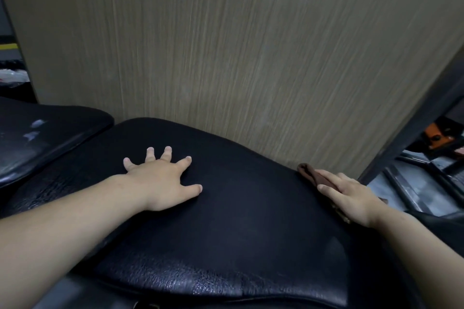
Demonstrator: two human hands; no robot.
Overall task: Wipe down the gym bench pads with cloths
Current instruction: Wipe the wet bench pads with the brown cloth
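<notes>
The person leans over the black bench pad (238, 208), which butts up against a wood-grain wall panel (226, 45). The left hand (163, 180) lies flat near the middle of the pad, fingers splayed and holding nothing — a brace, by the look of it. The right hand (351, 198) presses a brown cloth (311, 174) against the pad's right edge, palm and fingers laid flat over it rather than clenched, with one end of the cloth poking out beyond the fingertips.

This looks like the wiping itself, working along the right rim. The next move, I would judge, calls for steady downward pressure while dragging the cloth inward across the cracked surface (the near edge looks worn). A second pad (45, 138) at the left awaits.
</notes>
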